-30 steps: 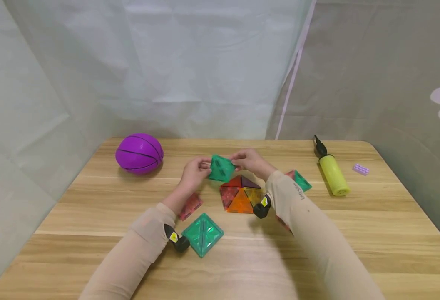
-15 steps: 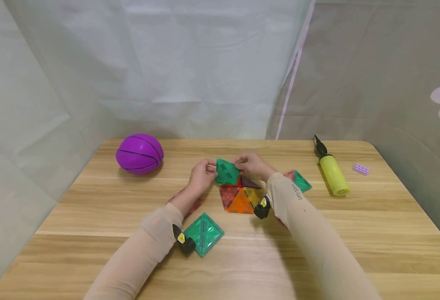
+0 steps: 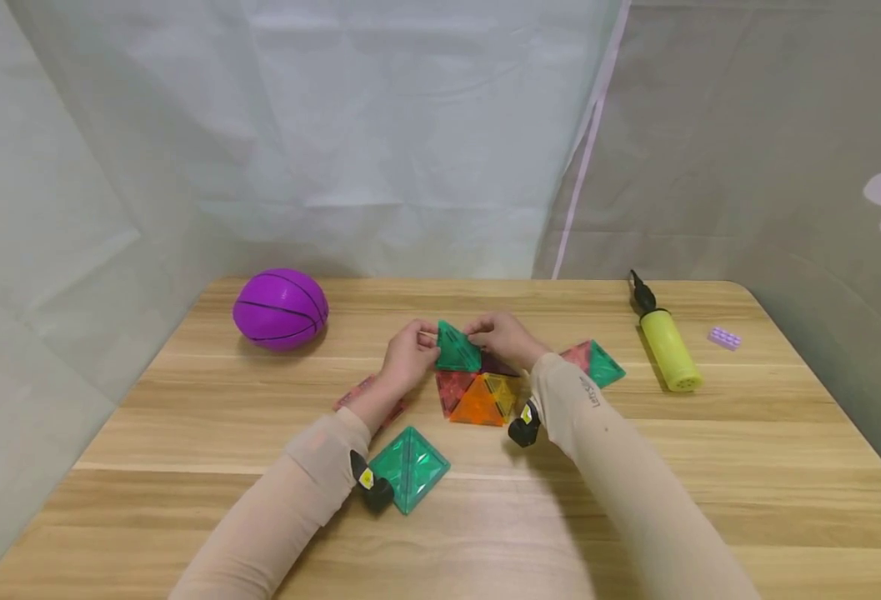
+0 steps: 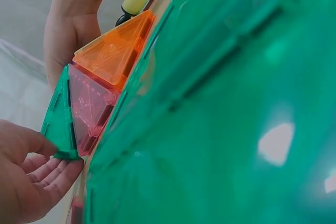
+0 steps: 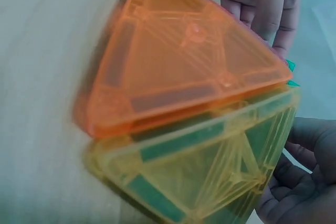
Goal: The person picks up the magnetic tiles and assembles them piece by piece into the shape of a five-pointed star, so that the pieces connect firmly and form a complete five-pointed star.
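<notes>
table [image 3: 110, 500]: wood-grained.
tile cluster [image 3: 479, 402]: triangles, edges touching.
left hand [image 3: 408, 356]: thumb and fingers clamped on the green tile [image 3: 455, 350].
right hand [image 3: 509, 337]: fingers by its other edge; i can't tell whether they grip.
green tile: tilted behind the red triangle [image 3: 453, 390]; likely light, stiff, slick; i'd hold its rims.
pinched corner [image 4: 67, 154]: thumb clear in left wrist view, tiny in head view.

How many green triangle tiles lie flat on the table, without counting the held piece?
3: a diamond pair beside the left sleeve, and a third one beside a pink tile. Others may be hidden.
</notes>
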Demonstrator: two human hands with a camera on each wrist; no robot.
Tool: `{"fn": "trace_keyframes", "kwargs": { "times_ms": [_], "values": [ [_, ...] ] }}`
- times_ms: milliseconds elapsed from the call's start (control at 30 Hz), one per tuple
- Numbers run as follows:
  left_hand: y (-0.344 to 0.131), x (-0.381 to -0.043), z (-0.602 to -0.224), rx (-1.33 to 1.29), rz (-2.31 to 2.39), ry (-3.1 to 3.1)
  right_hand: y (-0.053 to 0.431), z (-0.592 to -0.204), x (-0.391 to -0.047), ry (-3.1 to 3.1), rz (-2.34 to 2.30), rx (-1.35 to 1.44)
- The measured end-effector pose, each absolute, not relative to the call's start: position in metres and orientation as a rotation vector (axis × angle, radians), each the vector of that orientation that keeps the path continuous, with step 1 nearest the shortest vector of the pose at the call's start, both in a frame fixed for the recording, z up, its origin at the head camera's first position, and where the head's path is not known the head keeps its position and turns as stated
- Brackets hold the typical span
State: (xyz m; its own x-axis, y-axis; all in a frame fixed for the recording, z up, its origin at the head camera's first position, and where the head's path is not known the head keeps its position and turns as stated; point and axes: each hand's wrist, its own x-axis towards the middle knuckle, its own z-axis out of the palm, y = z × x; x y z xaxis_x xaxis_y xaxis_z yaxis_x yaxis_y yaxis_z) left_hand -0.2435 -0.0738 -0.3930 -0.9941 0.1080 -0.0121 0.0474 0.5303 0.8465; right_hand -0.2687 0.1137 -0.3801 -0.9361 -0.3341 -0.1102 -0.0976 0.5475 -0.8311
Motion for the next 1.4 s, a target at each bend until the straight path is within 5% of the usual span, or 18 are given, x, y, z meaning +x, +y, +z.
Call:
{"fn": "trace_keyframes", "kwargs": {
  "times_ms": [300,633,1400],
  "values": [
    [-0.08,-0.241,-0.386,0.176,1.466,2.691,0.115,-0.371,-0.262,2.591,-1.298,-0.331],
    [-0.068,-0.23,-0.348,0.569,1.336,2.824,0.138,-0.337,-0.241,2.713,-1.202,-0.428],
    [0.028,-0.218,-0.349,0.956,0.804,2.766,0.219,-0.324,-0.185,3.071,-0.82,-0.339]
  ]
}}
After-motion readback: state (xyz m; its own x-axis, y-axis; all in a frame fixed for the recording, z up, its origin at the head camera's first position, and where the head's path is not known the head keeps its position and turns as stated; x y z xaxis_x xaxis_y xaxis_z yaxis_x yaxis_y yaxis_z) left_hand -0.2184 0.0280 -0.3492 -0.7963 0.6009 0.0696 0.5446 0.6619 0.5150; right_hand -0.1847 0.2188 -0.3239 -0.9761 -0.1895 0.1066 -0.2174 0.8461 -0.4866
